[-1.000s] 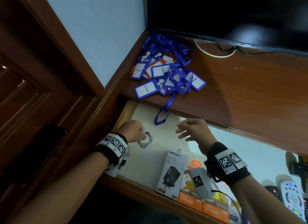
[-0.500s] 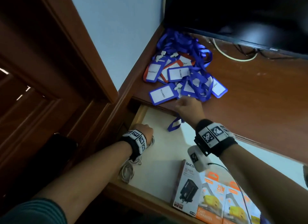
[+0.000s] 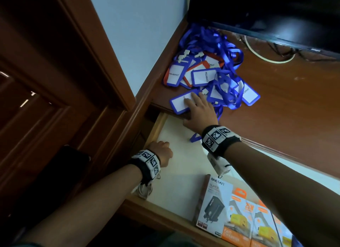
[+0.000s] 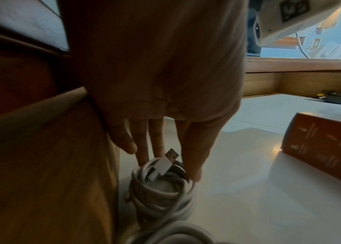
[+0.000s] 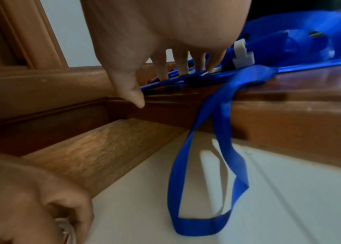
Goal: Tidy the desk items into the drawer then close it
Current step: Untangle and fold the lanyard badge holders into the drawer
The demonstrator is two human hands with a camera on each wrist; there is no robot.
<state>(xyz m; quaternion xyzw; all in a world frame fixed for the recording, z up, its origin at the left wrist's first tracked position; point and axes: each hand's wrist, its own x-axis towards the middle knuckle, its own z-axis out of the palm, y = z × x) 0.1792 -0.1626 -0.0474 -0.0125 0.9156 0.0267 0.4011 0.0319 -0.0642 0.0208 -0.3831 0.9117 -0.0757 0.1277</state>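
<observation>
Badges (image 3: 206, 77) marked "PELAWAT", beside drawer (image 3: 156, 125); right hand (image 3: 200, 111) fingers flat on one. "ONESAM SUPER" box (image 3: 211, 206) inside; left hand (image 3: 161, 153) fingertips round coiled cable (image 4: 161, 189).

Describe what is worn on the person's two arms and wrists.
Both forearms are bare. Each wrist carries a black band topped with white panels printed with black square fiducial markers. Under the right wrist hangs a small white camera unit with a thin dark cable; it bears a marker too. A dark teal sleeve edge shows at the left arm's lower end.
</observation>
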